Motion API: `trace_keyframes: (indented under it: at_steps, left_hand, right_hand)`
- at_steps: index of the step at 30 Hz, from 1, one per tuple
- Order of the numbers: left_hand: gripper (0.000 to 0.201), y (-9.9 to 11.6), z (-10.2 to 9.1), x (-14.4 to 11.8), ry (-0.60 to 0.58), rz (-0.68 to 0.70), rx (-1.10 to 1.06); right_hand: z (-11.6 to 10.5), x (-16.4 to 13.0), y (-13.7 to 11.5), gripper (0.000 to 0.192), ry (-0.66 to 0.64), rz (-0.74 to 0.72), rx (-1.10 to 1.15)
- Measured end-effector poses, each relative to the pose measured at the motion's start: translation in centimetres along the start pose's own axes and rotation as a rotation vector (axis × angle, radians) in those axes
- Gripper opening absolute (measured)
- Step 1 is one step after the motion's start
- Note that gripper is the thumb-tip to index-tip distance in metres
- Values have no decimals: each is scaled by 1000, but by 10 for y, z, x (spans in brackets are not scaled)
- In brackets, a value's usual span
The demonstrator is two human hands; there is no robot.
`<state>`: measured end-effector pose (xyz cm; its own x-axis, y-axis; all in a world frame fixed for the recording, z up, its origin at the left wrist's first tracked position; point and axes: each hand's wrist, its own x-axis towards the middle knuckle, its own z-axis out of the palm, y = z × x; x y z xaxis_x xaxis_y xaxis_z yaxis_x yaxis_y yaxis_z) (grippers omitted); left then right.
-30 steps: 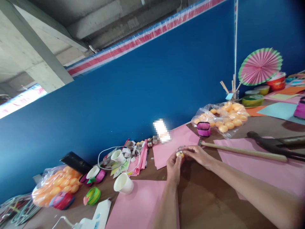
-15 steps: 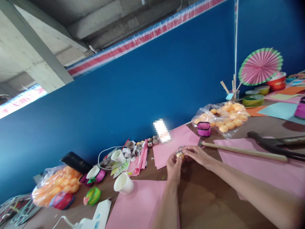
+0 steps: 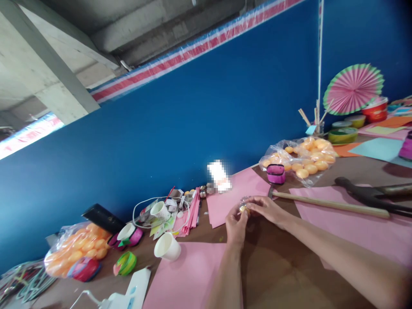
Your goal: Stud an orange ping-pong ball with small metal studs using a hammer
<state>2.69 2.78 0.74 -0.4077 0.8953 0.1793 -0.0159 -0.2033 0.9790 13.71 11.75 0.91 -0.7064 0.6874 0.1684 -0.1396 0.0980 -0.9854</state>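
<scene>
Between my two hands is a small orange-gold ball [image 3: 243, 208] with something silvery and shiny at its top; its finer detail is too small to make out. My left hand [image 3: 236, 223] pinches it from the near left side, thumb up against it. From the right, my right hand [image 3: 264, 209] has its thumb and fingertips closed at the ball's upper side. Both hands are just above the brown tabletop [image 3: 273, 262], by the near edge of a pink paper sheet [image 3: 234, 189].
A white paper cup [image 3: 167, 247] stands on pink paper at the left, near a power strip [image 3: 140, 285]. Bags of orange balls [image 3: 309, 156] lie on both sides. To the right are a wooden-handled tool [image 3: 331, 203] and a dark hammer-like tool [image 3: 360, 193].
The ball has turned slightly in my fingers, and my right fingertips have shifted a little over it. Both hands stay in nearly the same place.
</scene>
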Motion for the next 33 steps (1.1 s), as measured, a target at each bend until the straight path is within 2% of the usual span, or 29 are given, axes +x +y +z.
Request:
trace_keyframes:
  at_steps: [8, 15, 19, 24, 30, 33]
  left_hand:
    - [39, 0, -1, 1, -15, 13, 10]
    - [40, -2, 1, 0, 27, -20, -91]
    - [38, -2, 1, 0, 45, -57, -192]
    - [36, -3, 0, 1, 47, -45, -193]
    - [37, -7, -1, 2, 20, -50, -199]
    - [38, -9, -1, 2, 39, -65, -198]
  right_hand:
    - [2, 1, 3, 31, 11, -16, 14]
    - [2, 2, 4, 39, -20, 2, 41]
    - [2, 1, 3, 36, -11, -36, -17]
    - [0, 2, 3, 38, 15, -69, -101]
    - [5, 1, -4, 37, 41, -32, -53]
    - [4, 1, -3, 35, 66, -83, -138]
